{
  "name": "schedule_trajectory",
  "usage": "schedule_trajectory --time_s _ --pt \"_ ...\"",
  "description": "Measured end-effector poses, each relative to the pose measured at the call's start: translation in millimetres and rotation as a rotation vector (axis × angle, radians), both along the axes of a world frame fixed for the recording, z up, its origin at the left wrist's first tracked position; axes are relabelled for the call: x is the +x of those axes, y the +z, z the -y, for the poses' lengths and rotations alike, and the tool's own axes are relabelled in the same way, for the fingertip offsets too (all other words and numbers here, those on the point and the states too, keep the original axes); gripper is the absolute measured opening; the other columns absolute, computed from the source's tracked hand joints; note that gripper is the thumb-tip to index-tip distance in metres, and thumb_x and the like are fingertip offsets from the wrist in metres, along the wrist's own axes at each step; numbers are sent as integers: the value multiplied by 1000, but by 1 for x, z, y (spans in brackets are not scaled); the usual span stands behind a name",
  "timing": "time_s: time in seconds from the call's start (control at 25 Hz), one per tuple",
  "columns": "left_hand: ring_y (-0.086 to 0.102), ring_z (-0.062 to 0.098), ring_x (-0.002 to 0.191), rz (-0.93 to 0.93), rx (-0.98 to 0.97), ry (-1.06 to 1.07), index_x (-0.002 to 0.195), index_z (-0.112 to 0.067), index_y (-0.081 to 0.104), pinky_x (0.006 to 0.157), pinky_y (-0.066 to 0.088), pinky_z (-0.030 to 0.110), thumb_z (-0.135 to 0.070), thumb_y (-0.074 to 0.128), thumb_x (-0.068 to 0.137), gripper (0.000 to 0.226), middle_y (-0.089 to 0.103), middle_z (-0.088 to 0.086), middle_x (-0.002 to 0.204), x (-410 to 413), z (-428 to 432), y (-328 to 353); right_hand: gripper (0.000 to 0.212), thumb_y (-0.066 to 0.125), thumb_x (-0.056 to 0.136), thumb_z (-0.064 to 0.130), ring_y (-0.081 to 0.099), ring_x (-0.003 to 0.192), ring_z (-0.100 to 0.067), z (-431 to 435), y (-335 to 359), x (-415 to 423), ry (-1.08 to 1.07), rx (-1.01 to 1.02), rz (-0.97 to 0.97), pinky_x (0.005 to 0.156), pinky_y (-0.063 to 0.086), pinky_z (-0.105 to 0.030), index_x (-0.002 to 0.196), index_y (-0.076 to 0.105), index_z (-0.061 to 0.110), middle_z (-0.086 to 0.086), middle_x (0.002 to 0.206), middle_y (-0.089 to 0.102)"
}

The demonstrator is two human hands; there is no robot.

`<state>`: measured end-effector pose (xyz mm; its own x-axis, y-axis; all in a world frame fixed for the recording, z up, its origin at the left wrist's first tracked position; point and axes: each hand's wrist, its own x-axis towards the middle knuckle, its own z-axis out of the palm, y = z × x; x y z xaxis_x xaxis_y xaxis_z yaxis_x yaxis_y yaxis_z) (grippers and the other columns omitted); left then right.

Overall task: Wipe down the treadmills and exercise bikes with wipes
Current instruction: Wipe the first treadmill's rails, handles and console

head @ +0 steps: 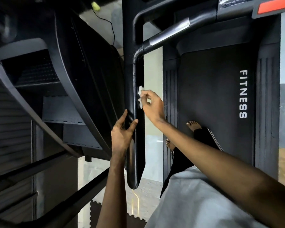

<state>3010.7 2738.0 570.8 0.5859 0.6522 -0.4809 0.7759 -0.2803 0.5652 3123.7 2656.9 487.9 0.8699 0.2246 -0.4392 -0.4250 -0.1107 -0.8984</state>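
I stand barefoot on a black treadmill belt (217, 89) marked FITNESS. Its black left side handrail (136, 145) runs toward me from the upright. My right hand (152, 105) pinches a crumpled white wipe (140, 94) and holds it against the inner right side of the handrail. Just below it, my left hand (122, 134) grips the same handrail from the left, fingers and thumb wrapped around the bar.
A second black machine (59, 89) with steps stands close on the left. Above, the curved front handlebar (163, 37) and a console with a red strip (275, 5) overhang. Black floor mats (115, 216) lie below.
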Motion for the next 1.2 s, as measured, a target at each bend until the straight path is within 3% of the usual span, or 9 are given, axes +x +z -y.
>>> schedule_trajectory --time_s 0.08,0.2,0.36,0.52,0.68,0.84,0.92,1.08,1.2 --pt "61 -14 102 0 8 19 144 -33 55 81 41 -4 -37 80 86 63 69 -9 124 2 2 -2 13 62 97 7 62 83 15 2 5 0 -9 12 70 75 43 -3 105 71 10 3 99 72" --pt "62 -5 113 -5 -7 41 141 -38 56 98 47 10 -42 81 83 63 69 -10 126 1 0 -4 13 62 94 2 63 76 14 -8 0 34 -74 1 57 69 47 -7 98 70 11 10 84 70" --pt "59 -2 121 -18 -8 40 139 -44 56 104 46 18 -48 81 81 64 65 -10 132 5 -7 -5 16 62 94 6 65 92 -3 -9 13 37 -30 -9 249 77 58 -27 101 71 16 1 102 69" --pt "58 5 125 36 29 4 141 -39 55 107 45 20 -44 80 83 63 59 -6 134 17 -9 -9 19 67 94 12 63 92 -4 -6 10 43 100 -27 546 86 52 -15 111 76 13 -1 110 64" --pt "55 6 130 54 40 -22 143 -37 53 112 44 28 -43 80 84 65 58 -6 142 29 -11 -13 22 64 97 16 56 92 0 -16 11 71 134 -121 566 86 40 -1 116 74 13 -3 111 60" --pt "46 5 138 23 39 -50 146 -35 50 116 39 29 -43 79 85 69 52 -6 150 36 -14 -12 18 64 97 15 59 95 -2 -5 2 49 179 -102 643 89 48 -11 110 76 12 -4 109 62" --pt "47 6 137 18 66 -70 146 -33 50 115 39 26 -43 79 85 68 51 -4 150 43 -16 -11 16 64 97 18 63 89 -6 -5 1 56 174 -31 582 84 54 -21 108 76 17 1 104 62" --pt "48 9 136 21 87 -112 148 -28 50 115 39 27 -44 76 87 68 51 -1 150 58 -18 -8 17 65 95 21 63 90 1 -25 8 91 -81 30 278 77 56 -21 111 71 18 4 108 68" --pt "50 9 135 12 99 -122 148 -27 50 112 40 24 -44 77 87 68 53 -1 149 65 -18 -5 5 65 93 21 67 82 -3 -23 -5 70 -86 32 183 77 58 -38 94 70 21 8 93 72"
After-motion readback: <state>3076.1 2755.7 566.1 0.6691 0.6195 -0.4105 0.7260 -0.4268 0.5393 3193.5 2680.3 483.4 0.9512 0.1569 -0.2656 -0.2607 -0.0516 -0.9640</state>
